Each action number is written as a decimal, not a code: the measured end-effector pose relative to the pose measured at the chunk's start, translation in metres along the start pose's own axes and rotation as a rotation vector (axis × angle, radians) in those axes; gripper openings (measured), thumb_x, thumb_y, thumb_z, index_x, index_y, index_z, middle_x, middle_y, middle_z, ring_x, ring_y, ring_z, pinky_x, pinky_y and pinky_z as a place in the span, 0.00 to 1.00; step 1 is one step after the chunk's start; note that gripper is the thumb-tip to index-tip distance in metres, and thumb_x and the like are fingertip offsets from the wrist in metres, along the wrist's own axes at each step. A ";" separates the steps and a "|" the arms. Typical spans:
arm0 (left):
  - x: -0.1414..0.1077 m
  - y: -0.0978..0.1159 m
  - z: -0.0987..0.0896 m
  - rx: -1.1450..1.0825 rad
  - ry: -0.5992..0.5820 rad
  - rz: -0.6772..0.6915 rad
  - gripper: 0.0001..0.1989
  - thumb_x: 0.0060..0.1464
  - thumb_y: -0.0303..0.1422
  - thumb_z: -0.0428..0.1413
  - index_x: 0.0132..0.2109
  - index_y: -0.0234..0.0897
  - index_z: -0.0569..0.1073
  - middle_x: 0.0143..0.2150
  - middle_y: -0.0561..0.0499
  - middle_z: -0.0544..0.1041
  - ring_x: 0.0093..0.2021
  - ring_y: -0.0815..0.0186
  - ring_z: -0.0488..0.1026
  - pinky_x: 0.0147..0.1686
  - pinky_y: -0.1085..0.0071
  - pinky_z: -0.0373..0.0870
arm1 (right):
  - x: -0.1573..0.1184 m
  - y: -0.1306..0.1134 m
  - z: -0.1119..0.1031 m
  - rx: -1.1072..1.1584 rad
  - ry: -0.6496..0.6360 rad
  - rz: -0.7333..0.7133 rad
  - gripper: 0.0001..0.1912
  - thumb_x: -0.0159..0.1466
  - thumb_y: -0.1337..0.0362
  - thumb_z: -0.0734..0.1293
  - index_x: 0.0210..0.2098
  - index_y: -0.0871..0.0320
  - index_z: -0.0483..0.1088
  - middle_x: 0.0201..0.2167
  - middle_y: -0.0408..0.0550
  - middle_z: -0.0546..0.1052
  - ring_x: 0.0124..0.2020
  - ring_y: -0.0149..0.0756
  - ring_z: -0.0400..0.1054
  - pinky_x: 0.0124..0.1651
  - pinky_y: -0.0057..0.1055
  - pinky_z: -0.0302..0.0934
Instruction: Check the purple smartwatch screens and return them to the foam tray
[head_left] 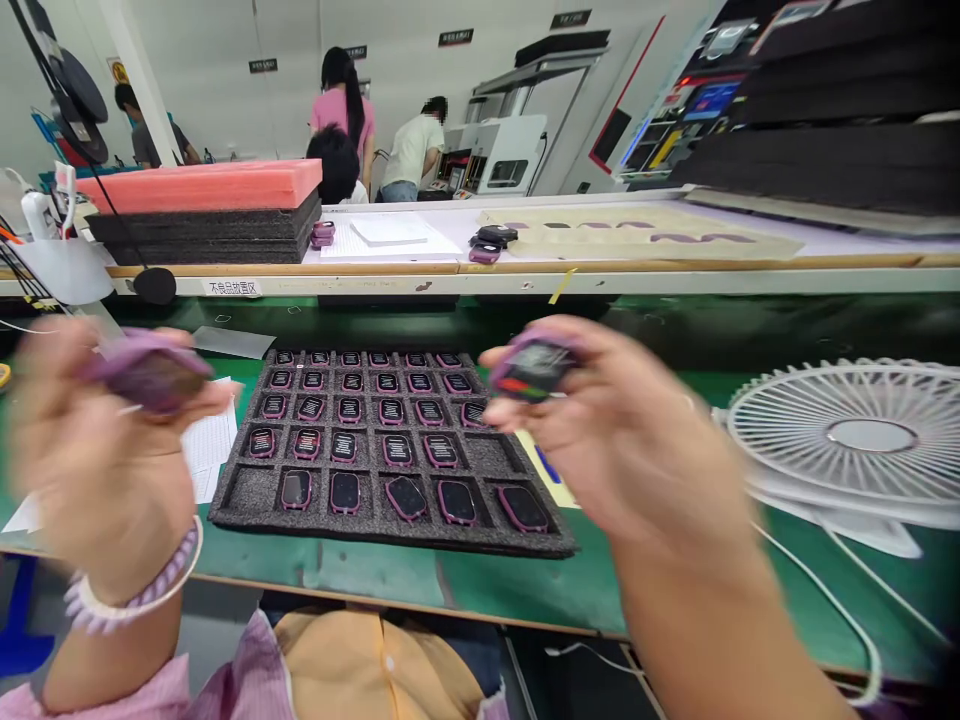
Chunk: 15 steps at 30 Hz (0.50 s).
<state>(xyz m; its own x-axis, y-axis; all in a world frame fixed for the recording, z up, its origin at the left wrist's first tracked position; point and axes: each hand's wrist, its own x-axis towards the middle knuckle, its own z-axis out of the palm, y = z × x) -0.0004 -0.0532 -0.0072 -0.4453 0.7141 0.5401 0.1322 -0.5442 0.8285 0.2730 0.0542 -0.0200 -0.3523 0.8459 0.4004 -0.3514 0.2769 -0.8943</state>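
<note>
My left hand [112, 450], blurred by motion, is closed around a purple-framed smartwatch [154, 372] whose screen looks dark. Held up on the other side, my right hand [622, 430] grips a second purple smartwatch [534, 366]; its screen is lit with some red and green. Between and below the hands lies a black foam tray [259, 490] with rows of similar watches in square pockets. Many of those in the tray show white text, while the front row's screens are mostly dark. One pocket at the front left and one at the right hold no watch.
A white fan [870, 435] with a cable stands at right on the green table [525, 590]. Behind runs a shelf [360, 280] with pink foam [202, 185], papers and a few watches. A white cup [71, 268] is at left. Several people are in the background.
</note>
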 end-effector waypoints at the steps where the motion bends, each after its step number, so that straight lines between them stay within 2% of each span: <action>1: 0.000 -0.010 0.002 -0.038 -0.006 -0.046 0.19 0.62 0.44 0.61 0.57 0.47 0.72 0.50 0.48 0.76 0.45 0.60 0.77 0.42 0.60 0.83 | 0.006 0.012 0.001 0.059 -0.013 0.079 0.22 0.60 0.47 0.80 0.46 0.47 0.74 0.41 0.51 0.76 0.33 0.42 0.72 0.31 0.35 0.70; 4: -0.004 -0.045 0.008 -0.113 -0.086 -0.326 0.23 0.51 0.40 0.70 0.52 0.40 0.75 0.41 0.50 0.77 0.30 0.67 0.75 0.28 0.72 0.79 | 0.018 0.056 -0.003 0.144 -0.014 0.344 0.31 0.51 0.51 0.86 0.43 0.55 0.70 0.36 0.50 0.77 0.24 0.31 0.65 0.24 0.24 0.61; 7: -0.011 -0.066 0.007 -0.091 -0.180 -0.492 0.31 0.48 0.40 0.72 0.56 0.36 0.72 0.38 0.51 0.75 0.27 0.72 0.73 0.28 0.79 0.75 | 0.016 0.085 -0.013 0.134 0.004 0.424 0.32 0.51 0.52 0.85 0.45 0.57 0.69 0.37 0.51 0.77 0.23 0.31 0.66 0.24 0.23 0.60; 11: -0.020 -0.067 -0.008 -0.049 -0.266 -0.557 0.42 0.49 0.38 0.71 0.67 0.39 0.62 0.46 0.48 0.75 0.33 0.69 0.76 0.35 0.76 0.78 | 0.003 0.087 -0.027 0.178 -0.020 0.453 0.33 0.54 0.57 0.82 0.54 0.56 0.68 0.48 0.54 0.76 0.32 0.37 0.74 0.34 0.28 0.68; 15: -0.023 -0.067 -0.033 0.040 -0.320 -0.603 0.46 0.52 0.42 0.69 0.70 0.40 0.55 0.49 0.44 0.74 0.35 0.66 0.78 0.40 0.69 0.81 | -0.006 0.081 -0.044 0.115 -0.052 0.433 0.40 0.54 0.62 0.82 0.60 0.52 0.62 0.48 0.49 0.75 0.35 0.34 0.74 0.40 0.29 0.70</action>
<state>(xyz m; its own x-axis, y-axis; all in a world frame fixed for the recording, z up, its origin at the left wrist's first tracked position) -0.0282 -0.0471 -0.0801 -0.1688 0.9856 -0.0058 -0.0213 0.0022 0.9998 0.2850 0.0916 -0.1037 -0.5299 0.8480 0.0058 -0.2553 -0.1530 -0.9547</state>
